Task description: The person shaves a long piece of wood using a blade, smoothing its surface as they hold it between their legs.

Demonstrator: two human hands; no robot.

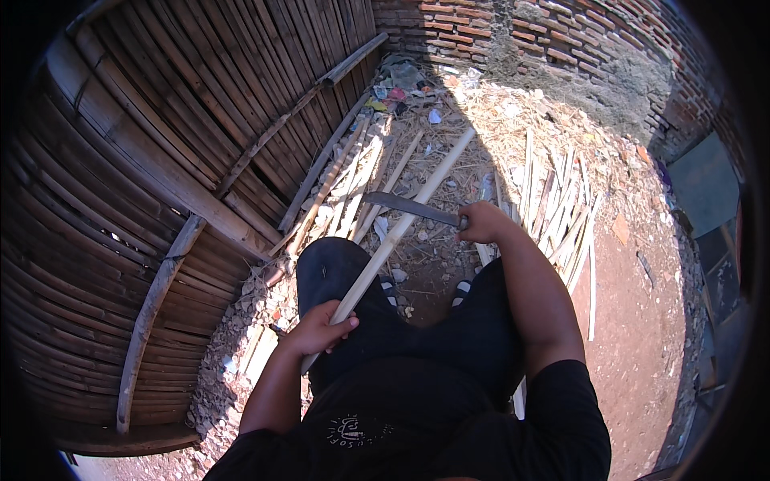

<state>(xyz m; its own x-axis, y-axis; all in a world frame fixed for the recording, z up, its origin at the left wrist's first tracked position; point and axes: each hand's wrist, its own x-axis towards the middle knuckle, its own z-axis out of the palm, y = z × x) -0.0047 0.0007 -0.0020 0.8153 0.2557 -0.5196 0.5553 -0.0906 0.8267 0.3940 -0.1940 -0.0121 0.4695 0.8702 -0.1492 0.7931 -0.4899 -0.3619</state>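
My left hand (321,327) is closed round the near end of a long pale strip, which looks like split bamboo (433,181). The strip slants away from beside my left thigh, over my leg, toward the upper right. In my right hand (483,221) is the handle of a machete (401,204), fingers wrapped round it. Its long dark blade points left and crosses the strip about midway, seemingly against its upper face. My knees are bent, with the strip's near half lying over the left one.
Several loose bamboo strips (553,212) lie in a pile to the right, and more strips (353,188) along the left. A slatted bamboo wall (184,104) rises close on the left. At the back is a brick wall (457,36), with shavings and litter before it.
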